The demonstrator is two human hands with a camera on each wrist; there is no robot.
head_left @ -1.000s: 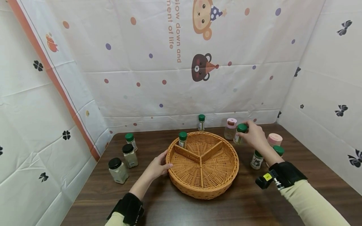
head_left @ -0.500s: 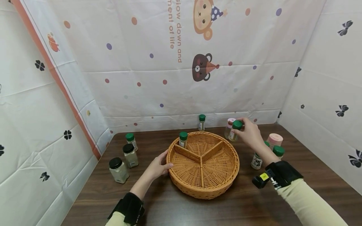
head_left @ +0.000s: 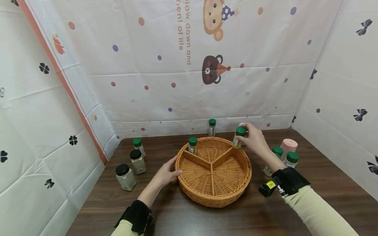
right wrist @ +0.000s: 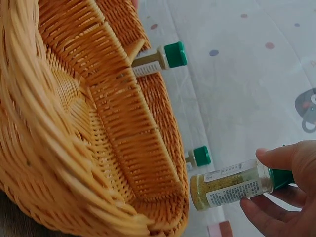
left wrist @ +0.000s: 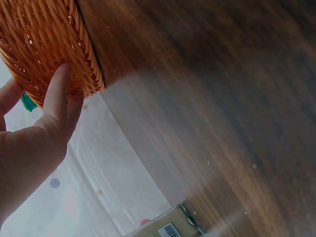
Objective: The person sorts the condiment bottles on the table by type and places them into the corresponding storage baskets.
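Note:
My right hand (head_left: 254, 141) pinches a green-capped spice jar (head_left: 237, 141) by its cap, near the far right rim of a round wicker basket (head_left: 189, 188). In the right wrist view this jar (right wrist: 227, 187) is tilted, with greenish-yellow seasoning and a white label; its base is close to the rim. My left hand (head_left: 163, 175) holds the basket's left side, thumb at the rim, fingers (left wrist: 58, 94) against the outer wall. Dividers split the basket into three compartments. Another green-capped jar (head_left: 192, 145) stands in the far compartment, by the left divider.
Two black-capped jars (head_left: 138, 161) and a green-capped jar (head_left: 138, 147) stand left of the basket. Behind it is a small green-capped jar (head_left: 212, 127). Right of it stand a pink-lidded jar (head_left: 288, 146) and two green-capped jars (head_left: 291, 159). Patterned cloth (head_left: 147, 101) hangs around the table.
My right hand has carried the green-capped jar leftward, from beside a pink-lidded jar to the basket's far right rim. My left hand has stayed on the basket.

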